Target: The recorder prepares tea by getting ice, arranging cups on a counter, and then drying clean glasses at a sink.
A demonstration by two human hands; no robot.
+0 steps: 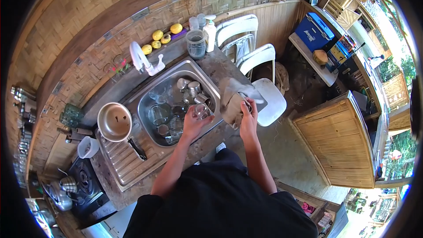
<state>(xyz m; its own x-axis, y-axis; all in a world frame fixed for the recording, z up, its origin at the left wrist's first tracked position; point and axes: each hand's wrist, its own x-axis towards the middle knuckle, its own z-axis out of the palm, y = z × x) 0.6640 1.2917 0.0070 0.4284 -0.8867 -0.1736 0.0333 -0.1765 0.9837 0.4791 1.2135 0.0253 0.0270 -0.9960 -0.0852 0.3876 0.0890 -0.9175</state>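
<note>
My left hand (194, 124) holds a small clear glass (201, 110) over the right front edge of the stainless steel sink (155, 100). My right hand (248, 119) grips a brown-grey cloth (231, 105) beside the sink, above the counter's right end; a small part of something dark and shiny shows at its fingertips, too hidden to name. Inside the basin lie several glasses, a large glass vessel (159, 114) and metal cups (194, 88). A white faucet (140, 58) stands behind the basin. On the ribbed drainboard rests a pan (114, 122) with a black handle.
Behind the sink are a soap pump bottle (210, 34), a large jar (196, 43) and several yellow fruits (157, 35). White folding chairs (269, 102) stand at the right. A gas stove (84, 183) and kettle (57, 195) are at the lower left, near a white plastic container (88, 147).
</note>
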